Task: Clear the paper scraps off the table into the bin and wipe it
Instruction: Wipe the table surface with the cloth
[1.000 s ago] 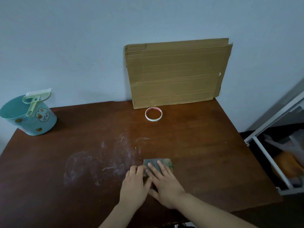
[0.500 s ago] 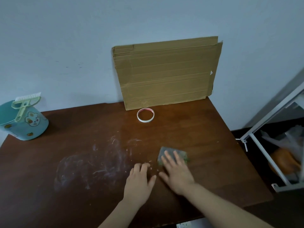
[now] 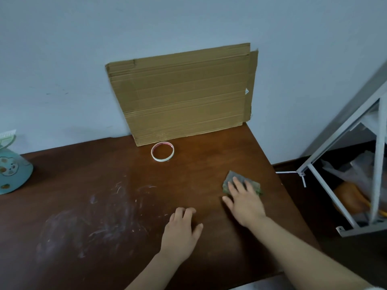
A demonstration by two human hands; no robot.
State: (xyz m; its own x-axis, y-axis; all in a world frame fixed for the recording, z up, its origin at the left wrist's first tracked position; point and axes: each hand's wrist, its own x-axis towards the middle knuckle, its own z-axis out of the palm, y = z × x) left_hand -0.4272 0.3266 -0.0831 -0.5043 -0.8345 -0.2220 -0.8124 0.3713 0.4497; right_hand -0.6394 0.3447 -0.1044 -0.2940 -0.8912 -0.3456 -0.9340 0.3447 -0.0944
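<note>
The bin stands at the far left of the table, partly out of view. Beside it, whitish smears mark the patch that most needs wiping. The tape ring sits near the back; steer short of it. Your left hand rests flat on the wood, holding nothing, so brace with it. Your right hand presses the cloth under straight fingers near the right edge. Spread that pressure evenly and sweep leftward in overlapping passes.

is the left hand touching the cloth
Apart. The head view shows bare table between the left hand and the cloth; only the right hand presses flat on the cloth.
</note>
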